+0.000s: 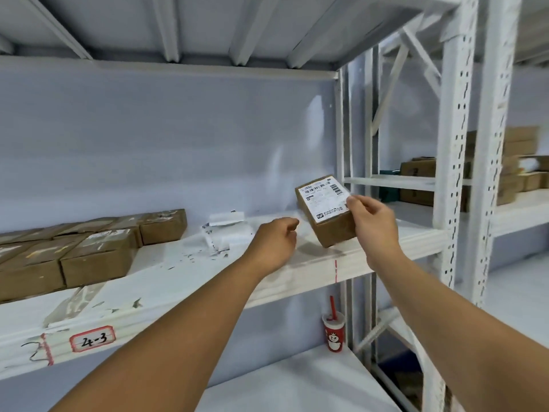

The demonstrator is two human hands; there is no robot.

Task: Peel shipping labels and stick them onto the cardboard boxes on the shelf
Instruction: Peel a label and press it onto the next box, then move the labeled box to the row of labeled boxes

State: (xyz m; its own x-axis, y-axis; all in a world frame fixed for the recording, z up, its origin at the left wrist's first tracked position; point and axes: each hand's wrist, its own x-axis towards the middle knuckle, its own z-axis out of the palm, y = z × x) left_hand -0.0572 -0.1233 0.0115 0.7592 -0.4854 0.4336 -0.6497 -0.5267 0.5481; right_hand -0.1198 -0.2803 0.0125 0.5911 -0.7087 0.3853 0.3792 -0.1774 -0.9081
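Observation:
My right hand (372,221) grips a small cardboard box (332,230) by its right side, tilted, one lower corner close to the white shelf (166,272). A white shipping label (322,199) with barcodes covers the box's top face. My left hand (277,237) hovers just left of the box with fingers loosely curled and nothing in it. A pile of white label sheets and backing papers (224,230) lies on the shelf left of my left hand. Several unlabelled-looking cardboard boxes (98,248) are packed together at the shelf's left end.
A red paper cup with a straw (334,333) stands on the lower shelf by the upright post (454,173). More brown boxes (419,171) sit on the neighbouring rack at the right. A red-bordered tag reading 2t-3 (92,339) marks the shelf's front edge.

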